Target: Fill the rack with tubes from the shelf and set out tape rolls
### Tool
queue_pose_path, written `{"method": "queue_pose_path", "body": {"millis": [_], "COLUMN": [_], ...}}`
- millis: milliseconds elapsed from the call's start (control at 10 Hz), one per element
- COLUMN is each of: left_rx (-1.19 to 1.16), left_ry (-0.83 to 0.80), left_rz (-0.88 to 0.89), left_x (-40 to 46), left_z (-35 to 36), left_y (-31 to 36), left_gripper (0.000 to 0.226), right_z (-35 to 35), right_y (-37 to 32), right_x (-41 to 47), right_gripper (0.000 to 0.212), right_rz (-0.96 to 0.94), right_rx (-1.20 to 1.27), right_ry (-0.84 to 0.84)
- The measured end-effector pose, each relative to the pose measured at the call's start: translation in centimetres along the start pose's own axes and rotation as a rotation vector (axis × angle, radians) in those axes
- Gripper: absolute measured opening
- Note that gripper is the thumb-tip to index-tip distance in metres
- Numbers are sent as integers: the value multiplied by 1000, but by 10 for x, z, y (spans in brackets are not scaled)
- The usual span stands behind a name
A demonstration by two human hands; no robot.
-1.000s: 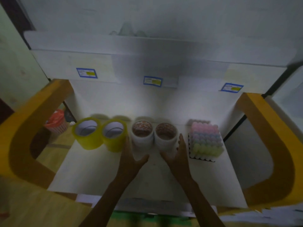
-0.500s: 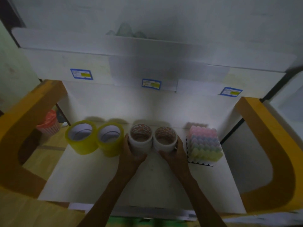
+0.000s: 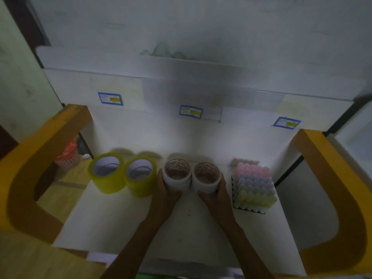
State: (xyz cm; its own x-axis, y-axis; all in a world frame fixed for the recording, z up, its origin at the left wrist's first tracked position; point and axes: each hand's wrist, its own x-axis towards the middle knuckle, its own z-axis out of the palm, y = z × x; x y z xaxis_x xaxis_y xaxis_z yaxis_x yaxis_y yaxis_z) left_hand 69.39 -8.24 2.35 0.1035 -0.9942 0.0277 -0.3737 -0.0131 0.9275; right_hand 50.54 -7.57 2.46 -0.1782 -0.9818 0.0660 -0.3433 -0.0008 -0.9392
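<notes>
White tape rolls (image 3: pixel 191 178) touching | left hand (image 3: pixel 165 196), right hand (image 3: pixel 216 198) cup them

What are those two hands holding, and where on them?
The left hand grips the left white tape roll by its outer side; the right hand grips the right white tape roll likewise.

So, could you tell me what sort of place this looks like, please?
Probably a stockroom or supply station: white shelf with blue labels, tape rolls lined up beside a filled tube rack on a table.
</notes>
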Motion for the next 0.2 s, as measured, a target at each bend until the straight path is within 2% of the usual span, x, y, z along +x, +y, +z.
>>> {"method": "queue_pose_path", "body": {"millis": [100,200], "left_rx": [-51,-70], "left_ry": [-18,-18], "left_rz": [44,153], "left_x": [-3,-10], "left_z": [-4,-3], "left_y": [-1,-13], "left_gripper": [92,98], "right_z": [0,0], "right_y": [-3,-11], "right_x": [-3,-12], "right_gripper": [114,104], "right_rz": [7,9], "right_rx": [6,59], "right_ry": [-10,5]}}
